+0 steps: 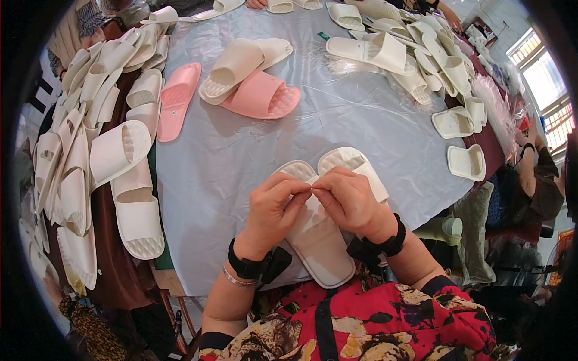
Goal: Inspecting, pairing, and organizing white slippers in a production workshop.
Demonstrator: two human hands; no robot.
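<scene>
My left hand (pixel 274 204) and my right hand (pixel 350 201) meet fingertip to fingertip, thumbs and forefingers pinched together. Whatever lies between the fingertips is too small to make out. Directly beneath them, close to my body, a pair of off-white slippers rests on the table. One slipper (pixel 325 249) lies slanting, its smooth sole end toward me. The other slipper (pixel 344 157) sits beside it to the right, with its quilted footbed showing at the far end. My hands hide much of both straps.
Grey-blue sheeting (pixel 223 198) covers the table. Off-white slippers (pixel 120 153) are heaped along the left edge, more slippers (pixel 442 60) at the far right. Farther in lie a pink slipper (pixel 179 102), another pink slipper (pixel 265 96), and clear strands (pixel 346 66). Other people sit around the table.
</scene>
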